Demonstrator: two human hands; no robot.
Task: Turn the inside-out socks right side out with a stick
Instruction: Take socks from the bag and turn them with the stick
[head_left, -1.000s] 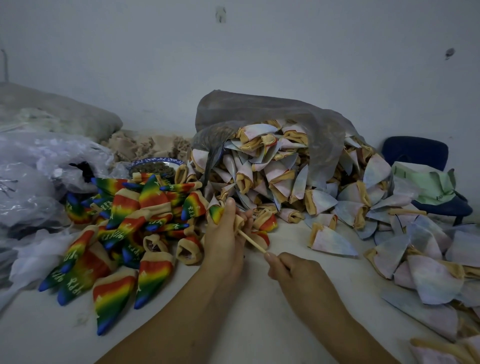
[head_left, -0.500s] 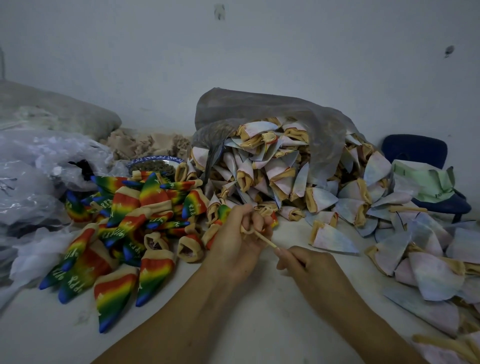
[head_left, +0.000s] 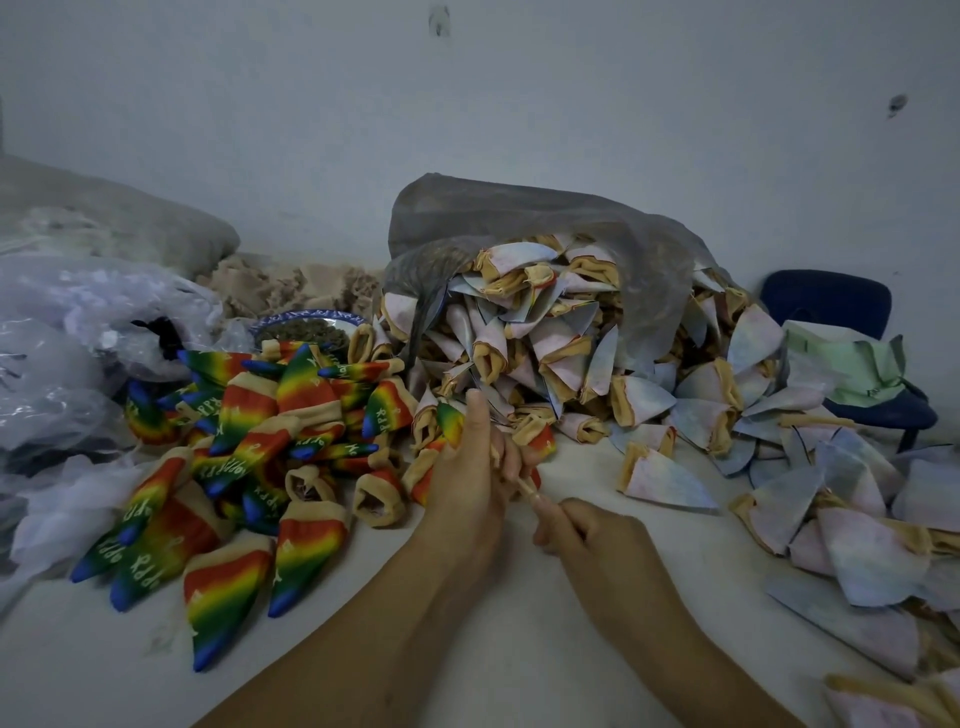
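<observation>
At the table's middle my left hand (head_left: 470, 478) grips a small rainbow sock (head_left: 451, 422), thumb pointing up. My right hand (head_left: 587, 540) pinches a thin wooden stick (head_left: 525, 487) whose tip goes into the sock between my left fingers. Only a short piece of the stick shows. A pile of rainbow socks (head_left: 244, 467), right side out, lies to the left. A large heap of pale inside-out socks (head_left: 561, 353) spills from a grey plastic bag (head_left: 519, 218) behind my hands.
More pale socks (head_left: 852, 530) spread over the table's right side. Crumpled clear plastic bags (head_left: 78, 353) lie at the left. A patterned bowl (head_left: 306, 327) stands behind the rainbow pile. A blue chair (head_left: 841, 312) with green cloth is at the right. The wall is close behind.
My two hands have come closer together, and less of the stick shows between them. The sock in my left hand now shows more rainbow colour.
</observation>
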